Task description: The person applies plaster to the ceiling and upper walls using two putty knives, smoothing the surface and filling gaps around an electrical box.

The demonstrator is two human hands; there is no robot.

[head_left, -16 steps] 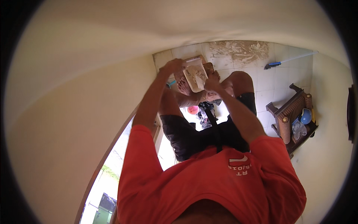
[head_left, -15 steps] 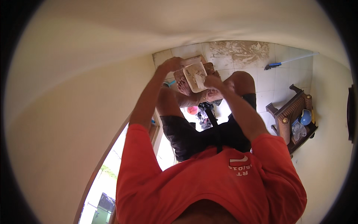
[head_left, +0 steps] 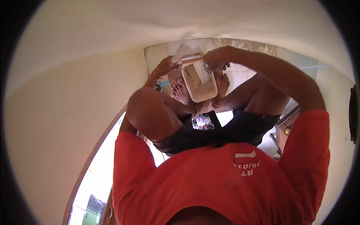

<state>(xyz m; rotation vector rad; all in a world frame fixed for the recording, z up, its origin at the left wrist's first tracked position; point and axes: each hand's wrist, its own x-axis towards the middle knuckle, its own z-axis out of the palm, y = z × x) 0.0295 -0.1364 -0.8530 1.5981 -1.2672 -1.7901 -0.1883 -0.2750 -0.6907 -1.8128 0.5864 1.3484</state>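
A cream rectangular tub (head_left: 201,90), smeared with brown and pale residue, lies between my bare feet. My right hand (head_left: 218,59) is closed at the tub's far right corner. It holds a putty knife whose flat, pale-smeared blade (head_left: 203,71) reaches down into the tub; the handle is hidden by my fingers. At the far left of the tub, my left hand (head_left: 168,66) is closed on a flat, pale, pointed scraper (head_left: 181,52), tilted upward beyond the fingers. Underneath the tub and feet is a brown board (head_left: 174,76), partly hidden.
Cream walls rise close ahead and on both sides. Dried brown smears (head_left: 264,48) mark the tiled floor by the far wall. A carved wooden chair (head_left: 287,129) stands at right, mostly behind my arm. A turquoise-handled tool (head_left: 164,83) lies by my left foot. A bright doorway is at lower left.
I have sunk into a lower squat, with my knees spread wider. My right hand has moved from the tub's near right side to its far edge. My left hand has shifted slightly left, tilting the scraper up.
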